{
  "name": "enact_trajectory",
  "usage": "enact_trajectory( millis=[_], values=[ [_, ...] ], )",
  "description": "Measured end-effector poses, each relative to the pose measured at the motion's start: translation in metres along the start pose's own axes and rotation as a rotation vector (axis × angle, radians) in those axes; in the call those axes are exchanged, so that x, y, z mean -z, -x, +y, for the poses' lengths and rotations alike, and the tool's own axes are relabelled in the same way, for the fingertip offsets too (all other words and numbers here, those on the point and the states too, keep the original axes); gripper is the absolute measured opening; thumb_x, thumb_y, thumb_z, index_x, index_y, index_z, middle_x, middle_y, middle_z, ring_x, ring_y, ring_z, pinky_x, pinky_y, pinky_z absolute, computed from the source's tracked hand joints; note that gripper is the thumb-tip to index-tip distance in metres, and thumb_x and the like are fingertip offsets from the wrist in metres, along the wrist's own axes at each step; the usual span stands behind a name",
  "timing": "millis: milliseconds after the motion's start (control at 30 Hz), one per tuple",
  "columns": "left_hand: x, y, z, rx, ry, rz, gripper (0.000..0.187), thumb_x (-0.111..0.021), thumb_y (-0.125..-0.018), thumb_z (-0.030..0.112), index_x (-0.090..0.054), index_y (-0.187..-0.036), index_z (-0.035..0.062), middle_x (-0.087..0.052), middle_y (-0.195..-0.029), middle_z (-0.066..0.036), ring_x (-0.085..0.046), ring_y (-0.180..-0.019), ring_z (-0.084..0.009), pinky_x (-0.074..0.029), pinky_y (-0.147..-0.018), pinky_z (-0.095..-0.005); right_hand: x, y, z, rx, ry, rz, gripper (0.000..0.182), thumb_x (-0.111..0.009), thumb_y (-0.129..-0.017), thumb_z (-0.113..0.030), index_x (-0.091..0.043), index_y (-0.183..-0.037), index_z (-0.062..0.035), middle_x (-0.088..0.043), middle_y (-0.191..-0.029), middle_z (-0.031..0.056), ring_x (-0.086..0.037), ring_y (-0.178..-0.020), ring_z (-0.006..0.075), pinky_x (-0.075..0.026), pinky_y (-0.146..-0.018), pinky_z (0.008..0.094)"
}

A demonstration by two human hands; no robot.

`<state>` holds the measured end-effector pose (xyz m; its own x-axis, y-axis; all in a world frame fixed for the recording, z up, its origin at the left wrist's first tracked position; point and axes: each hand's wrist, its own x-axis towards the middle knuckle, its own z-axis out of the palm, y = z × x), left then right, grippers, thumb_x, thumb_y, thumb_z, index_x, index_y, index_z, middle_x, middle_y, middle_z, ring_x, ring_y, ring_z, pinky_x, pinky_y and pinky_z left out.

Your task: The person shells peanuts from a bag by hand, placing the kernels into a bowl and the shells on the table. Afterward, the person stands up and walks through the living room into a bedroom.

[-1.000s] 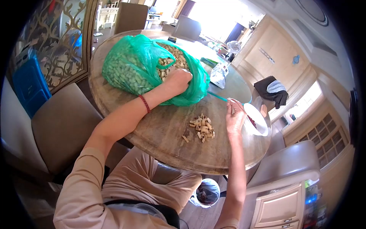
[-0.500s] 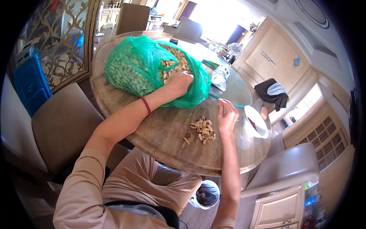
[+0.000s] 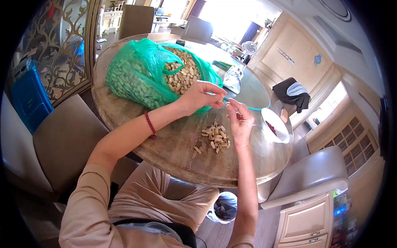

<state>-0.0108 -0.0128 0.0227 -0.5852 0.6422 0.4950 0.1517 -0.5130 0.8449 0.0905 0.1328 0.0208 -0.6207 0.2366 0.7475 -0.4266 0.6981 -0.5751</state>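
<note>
My left hand [image 3: 203,97] pinches a small peanut [image 3: 222,98] in front of the green plastic bag [image 3: 138,72]. The bag lies open on its side, with many unshelled peanuts [image 3: 184,72] showing in its mouth. Close by on the right is my right hand [image 3: 240,120], its thumb and fingers drawn together; whatever they hold, if anything, is too small to make out. A pile of broken shells [image 3: 216,137] lies on the table below my hands. Right of my right hand, a white bowl [image 3: 279,131] contains small dark red pieces.
The round table [image 3: 182,165] fills the middle. A silver-white packet [image 3: 233,78] lies behind my hands. A lined bin [image 3: 225,206] stands on the floor below the table edge. Chairs [image 3: 312,177] stand at the right, left and back, and dark cloth [image 3: 289,97] hangs at the right.
My left hand has come out of the bag's mouth and moved right with a peanut, near my right hand. My right hand has shifted slightly left.
</note>
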Motion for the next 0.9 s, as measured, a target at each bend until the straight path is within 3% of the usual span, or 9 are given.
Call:
enact_trajectory(
  millis=[100, 333, 500, 733, 867, 900],
  values=[
    [-0.007, 0.002, -0.008, 0.028, 0.009, -0.128, 0.023, -0.063, -0.081, 0.007, -0.06, -0.103, 0.0004, -0.063, -0.091, -0.009, -0.062, -0.078, -0.0134, -0.053, -0.069, -0.0263, -0.002, 0.001, 0.0, -0.004, -0.137, -0.059, 0.017, -0.065, -0.079, -0.008, -0.066, -0.095, -0.0017, -0.062, -0.083, 0.0043, -0.056, -0.069, 0.0076, -0.045, -0.054, 0.0194],
    [-0.008, 0.004, -0.013, 0.028, 0.027, -0.088, 0.027, -0.065, -0.077, 0.002, -0.058, -0.104, 0.001, -0.064, -0.087, -0.01, -0.062, -0.075, -0.0121, -0.053, -0.068, -0.0248, 0.003, 0.002, 0.001, -0.132, -0.34, -0.102, 0.012, -0.064, -0.078, -0.003, -0.066, -0.09, 0.0009, -0.06, -0.076, 0.001, -0.05, -0.059, 0.003, -0.037, -0.047, 0.0165],
    [-0.011, 0.007, -0.013, -0.06, -0.2, -0.221, 0.03, -0.065, -0.074, -0.001, -0.06, -0.104, 0.0002, -0.065, -0.083, -0.009, -0.063, -0.073, -0.0112, -0.053, -0.065, -0.0234, 0.004, 0.003, 0.007, -0.106, -0.272, -0.089, 0.005, -0.065, -0.077, -0.003, -0.065, -0.08, 0.0016, -0.057, -0.068, -0.001, -0.045, -0.054, 0.0014, -0.034, -0.046, 0.017],
    [-0.014, 0.008, -0.015, 0.011, -0.169, -0.205, 0.032, -0.066, -0.073, 0.0, -0.061, -0.105, 0.0007, -0.066, -0.079, -0.01, -0.063, -0.068, -0.0117, -0.053, -0.06, -0.0227, 0.002, 0.005, 0.005, -0.221, -0.24, -0.104, 0.014, -0.067, -0.077, -0.007, -0.058, -0.066, -0.0019, -0.048, -0.057, -0.0077, -0.038, -0.052, -0.0003, -0.029, -0.045, 0.0163],
    [-0.016, 0.009, -0.009, 0.025, -0.137, -0.136, 0.024, -0.067, -0.074, 0.003, -0.064, -0.097, -0.0013, -0.065, -0.074, -0.01, -0.062, -0.062, -0.0116, -0.052, -0.053, -0.0224, 0.005, 0.004, 0.009, -0.177, -0.17, -0.143, 0.013, -0.063, -0.081, -0.009, -0.061, -0.072, -0.0005, -0.052, -0.058, -0.0044, -0.041, -0.05, 0.001, -0.032, -0.044, 0.0173],
    [-0.016, 0.009, -0.008, 0.031, -0.152, -0.089, 0.022, -0.068, -0.074, 0.005, -0.064, -0.094, -0.0032, -0.065, -0.072, -0.011, -0.061, -0.058, -0.0117, -0.052, -0.05, -0.0227, 0.006, 0.003, 0.004, -0.205, -0.281, -0.17, 0.014, -0.061, -0.083, -0.01, -0.062, -0.075, 0.0004, -0.053, -0.058, -0.0024, -0.044, -0.048, 0.0027, -0.035, -0.043, 0.0183]
  ],
)
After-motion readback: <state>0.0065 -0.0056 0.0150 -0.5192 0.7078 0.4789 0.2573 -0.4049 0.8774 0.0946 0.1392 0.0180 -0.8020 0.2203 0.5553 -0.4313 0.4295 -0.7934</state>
